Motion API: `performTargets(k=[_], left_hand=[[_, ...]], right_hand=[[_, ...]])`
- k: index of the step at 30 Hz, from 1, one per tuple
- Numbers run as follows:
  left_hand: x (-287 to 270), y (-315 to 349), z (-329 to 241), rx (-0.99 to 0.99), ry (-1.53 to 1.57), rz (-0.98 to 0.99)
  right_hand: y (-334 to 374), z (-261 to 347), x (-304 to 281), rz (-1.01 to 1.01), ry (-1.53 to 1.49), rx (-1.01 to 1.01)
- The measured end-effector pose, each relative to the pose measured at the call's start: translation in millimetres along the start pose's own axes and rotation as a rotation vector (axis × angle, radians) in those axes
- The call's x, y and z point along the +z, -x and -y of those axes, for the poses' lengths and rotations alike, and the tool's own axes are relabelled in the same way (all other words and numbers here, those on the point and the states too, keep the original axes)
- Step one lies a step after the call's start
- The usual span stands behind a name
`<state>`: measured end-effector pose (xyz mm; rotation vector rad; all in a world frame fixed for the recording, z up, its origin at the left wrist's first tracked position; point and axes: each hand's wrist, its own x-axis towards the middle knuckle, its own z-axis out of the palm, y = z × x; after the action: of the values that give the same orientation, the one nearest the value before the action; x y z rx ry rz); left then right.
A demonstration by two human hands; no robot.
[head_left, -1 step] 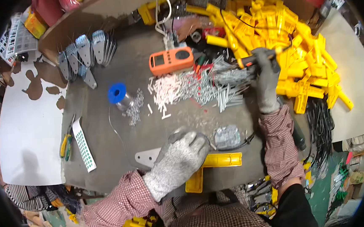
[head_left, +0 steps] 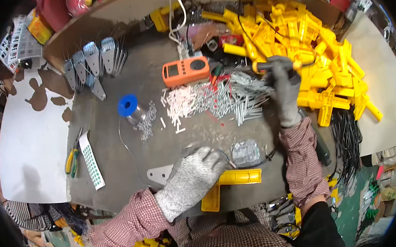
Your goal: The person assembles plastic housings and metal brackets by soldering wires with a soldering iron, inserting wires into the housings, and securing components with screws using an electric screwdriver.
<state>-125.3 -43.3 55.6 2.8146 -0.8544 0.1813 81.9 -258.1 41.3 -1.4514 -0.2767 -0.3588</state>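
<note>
Holding the left hand (head_left: 194,172) over the corner of the yellow housing (head_left: 240,177), perhaps for steadying, with curled fingers — around what, cannot tell. Farther off, gripping a dark-handled tool (head_left: 263,66) in the right hand (head_left: 285,87), beside yellow casings (head_left: 311,42) heaped within reach.

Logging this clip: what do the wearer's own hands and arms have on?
The left hand wears a pale grey, dark-flecked glove; the right hand wears a darker, plainer grey one. Both forearms have reddish-and-white checked oversleeves, with a black sleeve further up the right arm.
</note>
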Motion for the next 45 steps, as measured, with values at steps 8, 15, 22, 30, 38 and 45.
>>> performTargets(k=[8, 15, 22, 30, 38, 45], left_hand=[[12, 3, -2, -0.177, 0.432, -0.071], [-3, 53, 7, -0.040, -0.047, -0.078], [-18, -11, -22, -0.174, 0.296, -0.180], [33, -3, -10, -0.146, 0.500, -0.236], [55, 37, -17, -0.299, 0.472, -0.328], [63, 36, -14, -0.268, 0.370, -0.353]], right_hand=[[-31, -50, 50, 0.353, 0.793, -0.482], [53, 74, 22, 0.986, 0.846, -0.296], [104, 87, -12, 1.191, 0.782, 0.034], [116, 94, -17, 1.083, 0.641, 0.143], [130, 62, -14, 1.006, 0.398, 0.442], [128, 54, -12, 1.019, 0.367, 0.555]])
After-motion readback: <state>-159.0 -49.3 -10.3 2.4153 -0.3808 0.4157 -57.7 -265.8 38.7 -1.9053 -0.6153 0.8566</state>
